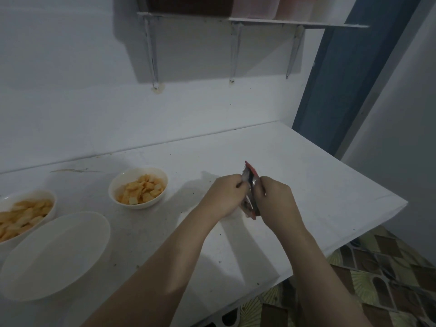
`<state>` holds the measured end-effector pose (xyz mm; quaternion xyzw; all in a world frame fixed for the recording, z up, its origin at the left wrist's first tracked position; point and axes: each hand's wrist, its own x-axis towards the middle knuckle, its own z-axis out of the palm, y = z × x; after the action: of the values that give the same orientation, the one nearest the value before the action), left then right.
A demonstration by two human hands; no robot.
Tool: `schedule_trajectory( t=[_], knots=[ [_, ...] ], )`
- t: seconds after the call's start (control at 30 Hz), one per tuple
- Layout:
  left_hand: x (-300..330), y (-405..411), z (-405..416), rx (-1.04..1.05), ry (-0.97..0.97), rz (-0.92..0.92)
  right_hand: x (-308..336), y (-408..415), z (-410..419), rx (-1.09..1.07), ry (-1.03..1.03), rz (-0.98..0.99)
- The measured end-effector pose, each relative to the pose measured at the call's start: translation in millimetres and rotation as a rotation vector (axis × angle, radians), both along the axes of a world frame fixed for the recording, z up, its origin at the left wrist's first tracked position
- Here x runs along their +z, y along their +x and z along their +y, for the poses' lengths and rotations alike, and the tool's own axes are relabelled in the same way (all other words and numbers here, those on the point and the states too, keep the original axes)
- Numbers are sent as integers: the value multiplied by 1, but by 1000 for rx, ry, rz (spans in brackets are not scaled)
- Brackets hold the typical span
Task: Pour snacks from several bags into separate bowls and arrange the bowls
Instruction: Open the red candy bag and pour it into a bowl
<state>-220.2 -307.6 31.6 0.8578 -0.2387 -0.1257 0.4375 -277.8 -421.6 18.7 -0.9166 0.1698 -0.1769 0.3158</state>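
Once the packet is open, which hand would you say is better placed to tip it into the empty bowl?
Probably the left hand. Both hands grip the snack packet, but the empty bowl lies at the near left of the counter, on the left arm's side; the right hand would have to cross over.

White counter [306,185]: left hand [224,197] and right hand [276,199] both grip a red and silver snack bag [251,178] held upright between them. Far bowl [138,188], filled with orange snack pieces. Left-edge bowl [23,215], likewise filled. Near bowl [55,256], empty. Wall shelf [247,20] above.
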Motion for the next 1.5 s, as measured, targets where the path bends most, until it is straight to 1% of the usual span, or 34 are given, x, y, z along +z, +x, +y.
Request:
schedule_trajectory(
  t=[0.1, 0.13, 0.17, 0.2, 0.3, 0.33, 0.37, 0.4, 0.43, 0.53, 0.63, 0.73, 0.77, 0.9, 0.93, 1.0, 1.07, 1.13, 1.23, 1.33, 1.4, 1.5],
  knots=[
    [-1, 4, 4, 134, 56, -195, 0, 0, -7, -89, 53, -3],
    [-3, 6, 4, 169, 36, -207, 0, 0, -9, -106, 58, -12],
    [-4, 6, 5, 185, 9, -170, 1, -1, -9, -110, 43, -22],
    [-5, 5, 4, 187, -30, -67, 1, -2, -7, -100, 20, -27],
    [-4, -1, -1, 168, -176, 399, -1, -3, -2, -68, 9, -33],
    [-4, -1, -2, 143, -215, 528, -1, -4, -2, -68, 16, -31],
    [-4, -1, -3, 106, -247, 605, -1, -4, -2, -70, 18, -30],
    [-4, -1, -2, 68, -268, 638, 0, -4, -3, -76, 20, -25],
    [-5, 1, -1, 33, -277, 651, 0, -5, -4, -87, 32, -25],
    [-12, 3, 4, -51, -276, 631, 2, -8, -6, -111, 158, -46],
    [-17, 3, 10, -57, -338, 696, 3, -10, -4, -102, 102, -68],
    [-23, 8, 16, -44, -395, 764, 7, -12, -6, -82, 139, -112],
    [-24, 11, 17, -19, -414, 778, 9, -13, -7, -77, 169, -120],
    [-33, 19, 17, 242, -489, 775, 22, -17, -6, -9, 209, -146],
    [-37, 21, 18, 280, -502, 781, 27, -19, -3, 19, 229, -154],
    [-43, 23, 20, 345, -603, 821, 34, -22, 2, 76, 291, -146],
    [-45, 23, 22, 344, -698, 809, 38, -24, 5, 118, 340, -135],
    [-44, 21, 22, 338, -683, 746, 42, -26, 8, 138, 353, -123],
    [-39, 17, 21, 368, -663, 708, 47, -28, 13, 142, 410, -123],
    [-35, 11, 20, 393, -720, 691, 56, -35, 18, 164, 499, -96],
    [-32, 5, 21, 357, -825, 723, 60, -40, 19, 195, 448, -43],
    [-28, 1, 24, 380, -976, 767, 65, -47, 22, 232, 267, 15]
  ],
)
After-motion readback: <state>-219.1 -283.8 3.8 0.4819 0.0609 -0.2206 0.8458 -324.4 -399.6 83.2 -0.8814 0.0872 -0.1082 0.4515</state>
